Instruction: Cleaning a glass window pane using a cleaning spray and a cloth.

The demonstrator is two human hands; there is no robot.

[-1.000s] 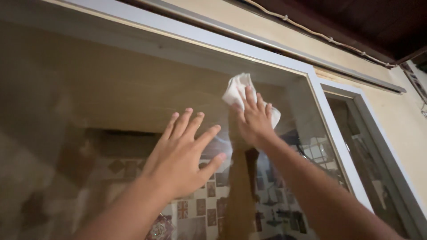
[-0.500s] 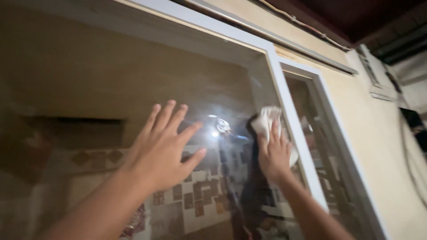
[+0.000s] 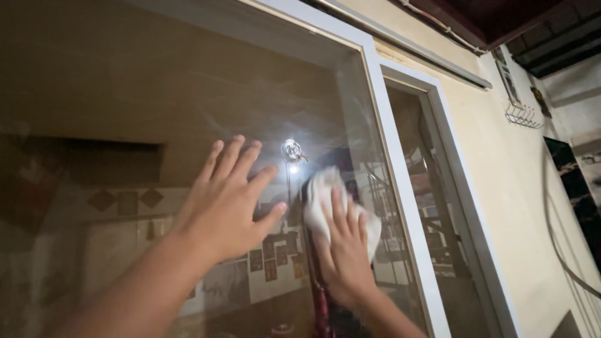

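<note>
Right hand [image 3: 343, 250] pressed a white cloth [image 3: 320, 199] flat on the glass pane [image 3: 156, 94], fingers spread over it, not gripping. Left hand [image 3: 225, 203] was open, braced on glass w/ nothing held. Risk: cloth could slip from under that flat palm.

Your view through window glass [image 3: 156, 81]: rows of small rectangular posters [image 3: 275, 260], red-brown and cream, on inside wall. Dark flat screen [image 3: 573, 181] on outer wall, right edge.

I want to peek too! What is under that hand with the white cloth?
Under the right hand lies a crumpled white cloth, pressed flat on the window glass. Its edges poke out above the fingers. The cloth's middle and the glass behind it are covered.
</note>
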